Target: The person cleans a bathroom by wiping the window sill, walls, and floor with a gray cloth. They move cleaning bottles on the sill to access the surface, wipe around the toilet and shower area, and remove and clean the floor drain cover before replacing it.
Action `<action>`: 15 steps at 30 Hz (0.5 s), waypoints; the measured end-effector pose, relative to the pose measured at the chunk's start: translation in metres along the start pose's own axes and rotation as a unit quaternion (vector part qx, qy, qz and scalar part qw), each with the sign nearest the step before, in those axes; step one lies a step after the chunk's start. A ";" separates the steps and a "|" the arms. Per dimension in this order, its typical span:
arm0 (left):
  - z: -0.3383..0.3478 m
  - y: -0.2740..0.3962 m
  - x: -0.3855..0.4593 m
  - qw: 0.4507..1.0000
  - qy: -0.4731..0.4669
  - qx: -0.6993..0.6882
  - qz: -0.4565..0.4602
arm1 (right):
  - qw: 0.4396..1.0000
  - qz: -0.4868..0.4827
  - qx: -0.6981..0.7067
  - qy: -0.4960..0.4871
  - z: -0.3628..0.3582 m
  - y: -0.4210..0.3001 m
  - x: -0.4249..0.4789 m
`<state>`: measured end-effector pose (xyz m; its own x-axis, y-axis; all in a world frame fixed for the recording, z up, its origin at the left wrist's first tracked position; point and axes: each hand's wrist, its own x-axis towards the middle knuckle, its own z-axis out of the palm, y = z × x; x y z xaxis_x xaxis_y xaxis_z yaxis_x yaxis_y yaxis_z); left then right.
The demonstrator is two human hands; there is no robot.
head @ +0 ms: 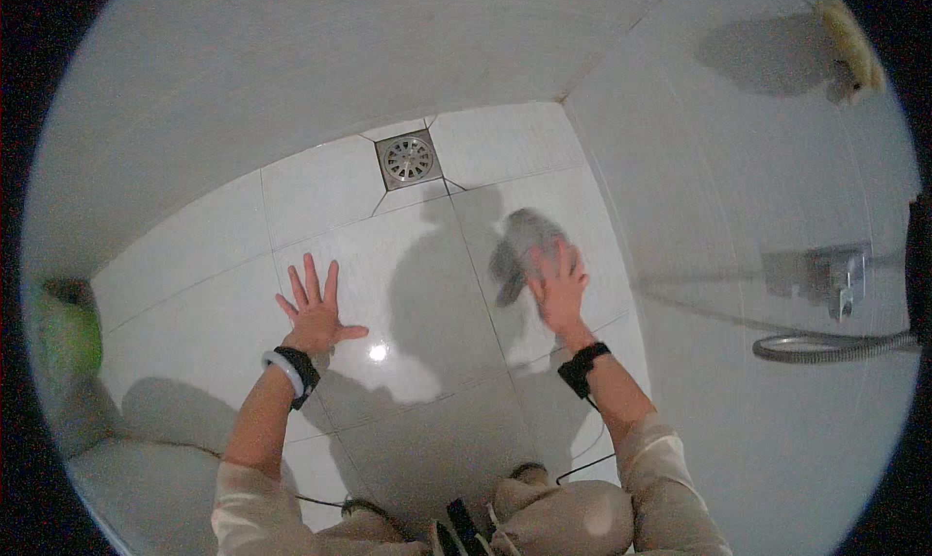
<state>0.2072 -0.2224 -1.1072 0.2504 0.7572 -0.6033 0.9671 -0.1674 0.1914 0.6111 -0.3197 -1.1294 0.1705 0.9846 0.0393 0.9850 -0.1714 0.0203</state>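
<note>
My left hand [314, 323] is spread flat against the white tiled floor [218, 228], fingers apart, with nothing in it. Under the fingers of my right hand [559, 294] is a blurred grey cloth [530, 230], pressed against the floor to the right of my body's shadow. Part of the cloth is covered by the fingers, and its exact material is unclear. Ahead of both hands, a square metal floor drain [408, 159] is set close to the far wall.
On the right wall are a chrome fitting [848, 279] and a looped metal shower hose [823, 349]. A yellowish object [852, 43] is at upper right. Something green [71, 338] stands at the left edge. Thin black cables [320, 501] run near my legs.
</note>
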 end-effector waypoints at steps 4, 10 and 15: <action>-0.005 0.000 -0.002 1.000 -0.015 -0.018 -0.004 | 0.964 0.261 0.054 0.018 0.004 0.019 0.081; -0.002 -0.002 0.001 1.000 0.018 -0.002 0.011 | 0.930 0.344 0.111 -0.065 -0.014 -0.024 0.204; -0.003 -0.002 0.002 1.000 0.015 -0.008 0.012 | 0.992 -0.008 0.124 -0.036 0.012 -0.124 0.230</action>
<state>0.2056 -0.2186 -1.1063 0.2724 0.7721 -0.5742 0.9598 -0.1762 0.2183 0.5286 -0.0717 -1.1354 0.1484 0.9885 -0.0306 0.9621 -0.1515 -0.2266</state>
